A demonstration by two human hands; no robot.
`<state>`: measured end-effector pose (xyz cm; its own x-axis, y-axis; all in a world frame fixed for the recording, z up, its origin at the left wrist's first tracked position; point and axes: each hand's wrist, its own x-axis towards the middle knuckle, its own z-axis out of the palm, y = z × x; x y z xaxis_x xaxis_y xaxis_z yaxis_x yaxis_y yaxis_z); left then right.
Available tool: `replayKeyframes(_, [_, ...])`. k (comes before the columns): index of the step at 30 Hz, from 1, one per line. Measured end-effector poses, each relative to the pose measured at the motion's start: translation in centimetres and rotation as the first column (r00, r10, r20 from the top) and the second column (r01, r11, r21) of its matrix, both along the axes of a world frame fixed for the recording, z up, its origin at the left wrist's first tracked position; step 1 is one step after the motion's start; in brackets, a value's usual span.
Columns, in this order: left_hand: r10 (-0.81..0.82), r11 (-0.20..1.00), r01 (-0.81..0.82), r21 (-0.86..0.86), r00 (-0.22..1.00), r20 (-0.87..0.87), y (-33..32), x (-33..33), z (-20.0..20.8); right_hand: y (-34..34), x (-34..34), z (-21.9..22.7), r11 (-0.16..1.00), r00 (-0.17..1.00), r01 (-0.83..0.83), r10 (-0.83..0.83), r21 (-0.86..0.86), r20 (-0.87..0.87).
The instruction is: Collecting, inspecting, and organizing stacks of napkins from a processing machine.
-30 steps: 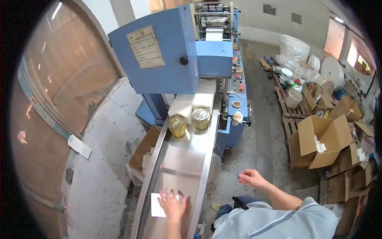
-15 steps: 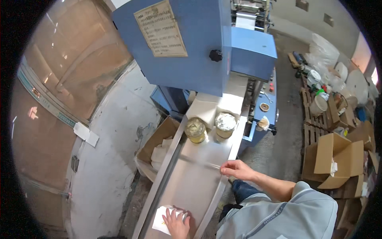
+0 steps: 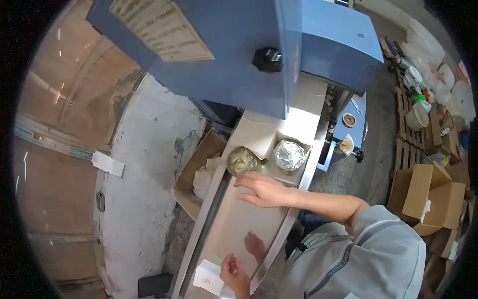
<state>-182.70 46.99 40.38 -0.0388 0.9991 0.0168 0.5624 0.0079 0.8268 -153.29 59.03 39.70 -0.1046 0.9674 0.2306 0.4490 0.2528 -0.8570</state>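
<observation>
My right hand reaches across the metal chute, thumb and fingers apart and nothing visible between them. Its fingertips are just in front of a round glass jar with yellowish contents; whether they touch it I cannot tell. Beside that jar stands another round one with a crumpled silver foil top. Both stand against white folded paper coming down the chute. Lower down, my left hand hovers with loosely bent fingers at the edge of a white napkin bearing a small gold print.
The chute has raised metal side rails. A blue machine housing with a black knob overhangs its far end. A cardboard box with white paper stands left of it. Open cartons and a wooden pallet lie at right.
My right hand has moved from the chute's right rail forward and left to the jars. My left hand has lifted off the napkin and curled its fingers. The view has moved closer to the machine.
</observation>
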Motion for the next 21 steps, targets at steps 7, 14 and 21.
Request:
replayKeyframes(7, [0.054,0.968,0.004,-0.249,0.973,0.225,0.5,4.2,0.4,4.7,0.4,0.7,0.961,0.957,0.007,-0.087,0.278,0.277])
replayKeyframes(14, [0.171,0.958,-0.031,-0.286,0.861,0.479,4.1,3.9,-0.8,5.1,0.4,-0.3,0.964,0.806,0.045,-0.189,0.261,0.562])
replayKeyframes(21, [-0.069,0.993,0.104,-0.055,0.893,0.444,17.0,11.3,-2.1,-0.9,-1.0,-0.3,0.975,0.834,0.133,-0.208,0.179,0.511])
